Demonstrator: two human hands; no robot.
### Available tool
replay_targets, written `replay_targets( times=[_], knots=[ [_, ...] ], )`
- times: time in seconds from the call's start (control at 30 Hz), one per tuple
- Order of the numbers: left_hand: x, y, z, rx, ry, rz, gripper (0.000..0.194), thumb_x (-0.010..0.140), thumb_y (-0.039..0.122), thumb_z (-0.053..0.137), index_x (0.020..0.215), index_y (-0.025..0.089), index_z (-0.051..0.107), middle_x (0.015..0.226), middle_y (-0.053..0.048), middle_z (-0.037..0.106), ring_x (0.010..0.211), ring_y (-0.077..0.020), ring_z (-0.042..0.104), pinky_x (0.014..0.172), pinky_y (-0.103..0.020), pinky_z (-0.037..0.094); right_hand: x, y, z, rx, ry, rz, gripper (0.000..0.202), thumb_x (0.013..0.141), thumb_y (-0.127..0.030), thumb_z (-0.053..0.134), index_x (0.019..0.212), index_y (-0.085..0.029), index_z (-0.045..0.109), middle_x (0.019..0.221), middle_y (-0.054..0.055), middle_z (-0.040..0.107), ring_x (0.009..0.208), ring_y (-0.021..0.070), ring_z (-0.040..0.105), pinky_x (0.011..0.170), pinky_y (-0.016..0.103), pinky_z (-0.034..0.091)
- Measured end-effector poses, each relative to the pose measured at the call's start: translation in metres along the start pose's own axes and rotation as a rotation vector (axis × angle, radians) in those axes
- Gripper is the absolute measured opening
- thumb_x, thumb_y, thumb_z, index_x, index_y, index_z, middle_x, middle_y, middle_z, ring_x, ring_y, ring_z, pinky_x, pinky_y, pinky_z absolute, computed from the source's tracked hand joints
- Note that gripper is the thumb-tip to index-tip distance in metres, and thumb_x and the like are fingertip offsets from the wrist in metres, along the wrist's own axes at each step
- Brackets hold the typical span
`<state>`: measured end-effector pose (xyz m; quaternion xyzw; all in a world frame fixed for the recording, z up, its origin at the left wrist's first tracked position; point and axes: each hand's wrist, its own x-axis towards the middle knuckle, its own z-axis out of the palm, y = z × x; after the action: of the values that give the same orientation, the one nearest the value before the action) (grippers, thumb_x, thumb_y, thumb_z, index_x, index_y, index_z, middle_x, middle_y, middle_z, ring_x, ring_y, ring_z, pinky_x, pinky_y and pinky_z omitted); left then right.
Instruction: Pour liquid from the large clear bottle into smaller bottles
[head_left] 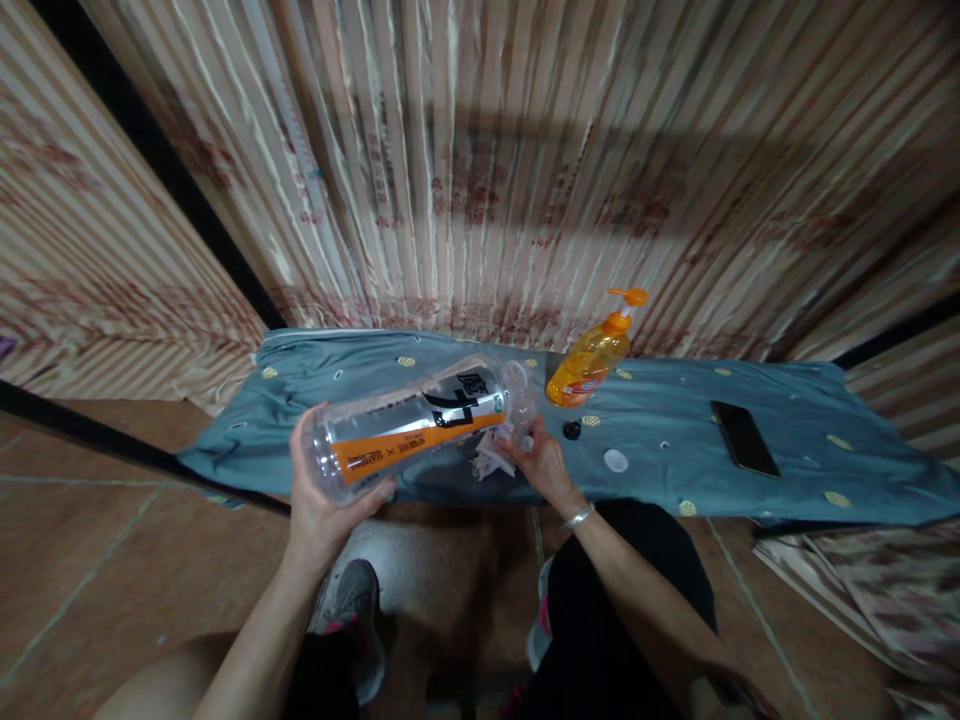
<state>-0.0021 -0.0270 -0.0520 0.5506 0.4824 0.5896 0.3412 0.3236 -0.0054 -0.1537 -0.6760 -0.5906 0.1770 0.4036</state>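
A large clear plastic bottle (409,425) with an orange label and black characters lies tilted across the view, its neck toward the right. My left hand (326,500) is wrapped round its wide base end. Near the neck, my right hand (544,465) is closed, pinching a crumpled whitish tissue or wrapper (493,455) just under the bottle. A pump bottle (590,362) of orange-yellow liquid stands beyond my right hand. By that hand are a small black object (572,430) and a round white disc (616,460) on the cloth.
A green-blue cloth (802,440) covers the low narrow table. A dark phone (745,438) lies on its right part. Behind stands a pleated patterned curtain (465,180), with dark metal bars (150,130) at the sides. My legs and shoes are below the table's near edge.
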Motion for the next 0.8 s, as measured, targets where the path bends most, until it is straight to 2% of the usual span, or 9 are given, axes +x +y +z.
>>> replay_targets(
  times=[0.23,0.37,0.5,0.7,0.8],
  knots=[
    [0.0014,-0.0007,0.0013,0.026,0.033,0.017,0.115,0.047,0.042,0.106,0.148,0.025,0.053,0.152,-0.015,0.059,0.142,-0.0428,0.061,0.120,-0.057,0.055,-0.0010,-0.0040,-0.0011,-0.017,0.009,0.016,0.056,0.090,-0.057,0.075,0.130,-0.019,0.066,0.104,0.013,0.085,0.090,0.0322,0.083,0.078,0.039,0.065],
    [0.0018,0.0008,0.0057,0.035,0.073,0.047,0.118,0.044,0.046,0.106,0.148,0.024,0.055,0.149,-0.015,0.060,0.136,-0.0424,0.064,0.118,-0.058,0.056,0.0000,-0.0049,-0.0028,-0.025,-0.003,0.012,0.057,0.089,-0.057,0.076,0.128,-0.018,0.066,0.100,0.013,0.084,0.085,0.0325,0.082,0.076,0.042,0.065],
    [0.0008,0.0021,0.0064,0.001,0.055,0.023,0.119,0.046,0.045,0.106,0.151,0.026,0.054,0.149,-0.014,0.061,0.134,-0.0420,0.065,0.117,-0.058,0.058,0.0007,-0.0043,-0.0028,-0.022,0.014,0.011,0.054,0.087,-0.056,0.076,0.122,-0.017,0.068,0.094,0.013,0.082,0.080,0.0320,0.080,0.073,0.043,0.065],
    [0.0005,0.0022,0.0047,-0.018,0.029,0.003,0.120,0.047,0.040,0.105,0.153,0.024,0.051,0.146,-0.015,0.061,0.132,-0.0410,0.066,0.117,-0.061,0.056,0.0000,-0.0027,-0.0022,0.006,0.008,0.012,0.050,0.087,-0.051,0.079,0.125,-0.020,0.068,0.102,0.012,0.084,0.087,0.0309,0.081,0.079,0.043,0.066],
    [0.0018,-0.0002,0.0040,-0.037,0.038,0.002,0.123,0.043,0.040,0.107,0.152,0.025,0.053,0.144,-0.015,0.063,0.128,-0.0408,0.069,0.114,-0.063,0.059,-0.0001,-0.0021,-0.0012,0.008,0.014,0.012,0.052,0.087,-0.049,0.079,0.128,-0.020,0.067,0.105,0.012,0.085,0.091,0.0314,0.082,0.082,0.043,0.066]
  ],
)
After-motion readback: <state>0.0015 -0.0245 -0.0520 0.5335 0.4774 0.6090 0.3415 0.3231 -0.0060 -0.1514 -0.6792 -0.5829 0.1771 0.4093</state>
